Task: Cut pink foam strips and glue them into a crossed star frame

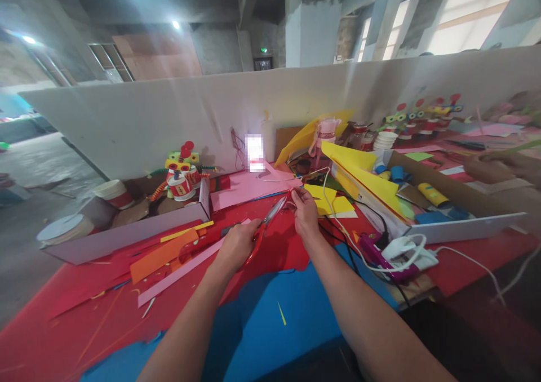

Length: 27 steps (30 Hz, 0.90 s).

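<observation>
My left hand is closed around the red handles of a pair of scissors, whose metal blades point up and to the right. Close to the blade tips, my right hand pinches a small piece of red paper; its exact shape is too small to make out. Beneath both hands lies red paper, and blue paper spreads nearer to me. A long pink strip and orange paper pieces lie left of my left hand. Pink sheets lie beyond the scissors.
At the left, a box holds paper cups and a paper-cup robot figure. To the right stands a box of coloured paper rolls, beside a purple power strip with trailing cables. A white partition runs behind. Another person's hand is far right.
</observation>
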Available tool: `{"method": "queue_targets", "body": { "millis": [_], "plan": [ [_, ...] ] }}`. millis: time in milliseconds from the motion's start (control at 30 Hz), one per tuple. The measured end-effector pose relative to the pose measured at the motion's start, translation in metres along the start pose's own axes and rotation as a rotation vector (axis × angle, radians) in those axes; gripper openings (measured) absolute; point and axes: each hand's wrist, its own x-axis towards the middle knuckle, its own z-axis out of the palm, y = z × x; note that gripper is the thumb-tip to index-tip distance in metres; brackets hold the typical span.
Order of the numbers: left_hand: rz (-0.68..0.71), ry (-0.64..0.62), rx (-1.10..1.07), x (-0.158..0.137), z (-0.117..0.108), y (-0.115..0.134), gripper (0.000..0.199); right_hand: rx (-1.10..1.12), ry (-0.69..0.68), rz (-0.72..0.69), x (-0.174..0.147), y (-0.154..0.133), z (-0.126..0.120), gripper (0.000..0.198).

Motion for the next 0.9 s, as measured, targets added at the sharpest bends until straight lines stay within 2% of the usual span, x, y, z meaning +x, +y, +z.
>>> {"method": "queue_targets", "body": {
  "millis": [633, 900],
  "plan": [
    [-0.044, -0.028, 0.076, -0.0008, -0.0045, 0.0052, 0.021, -0.027, -0.03, 0.011, -0.0044, 0.0058, 0.0036, 0.03],
    [-0.058, -0.035, 0.082, 0.0002, -0.0035, 0.003, 0.028, -0.008, -0.044, 0.054, -0.0067, 0.0097, 0.0039, 0.034]
  ]
}}
